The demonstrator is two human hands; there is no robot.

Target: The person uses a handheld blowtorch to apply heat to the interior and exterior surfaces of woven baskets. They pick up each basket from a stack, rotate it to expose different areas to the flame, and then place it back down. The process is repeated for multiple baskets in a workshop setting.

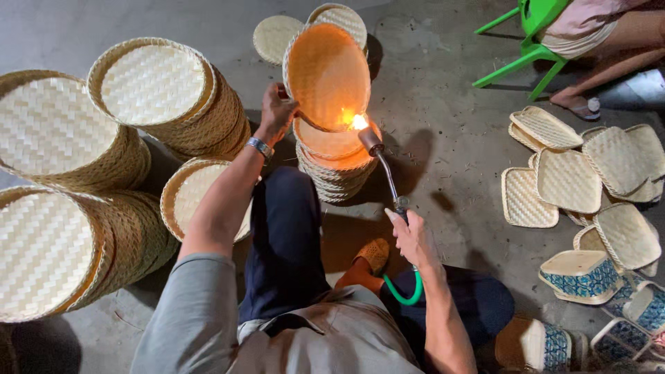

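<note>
Woven round tray [327,73] is being held up on edge over a short stack of similar trays [337,163] on the concrete floor [443,90], its hollow side glowing orange from the flame. Going big to small: tall stacks of round baskets [83,180] are sitting on the left, and a loose pile of square woven trays [589,180] is lying on the right, with a few blue-patterned ones nearer the bottom corner. A green plastic chair [530,41] is standing at the top right, with someone else's leg beside it. Left hand [276,114] is gripping the tray's rim, fingers curled tight around the edge (wristwatch showing on that arm). Right hand [413,239] is wrapped closed around the handle of a gas torch [384,170], green hose [409,294] looping below it. The torch tip is pointing up into the tray, with the flame [357,122] licking its lower inside edge.
</note>
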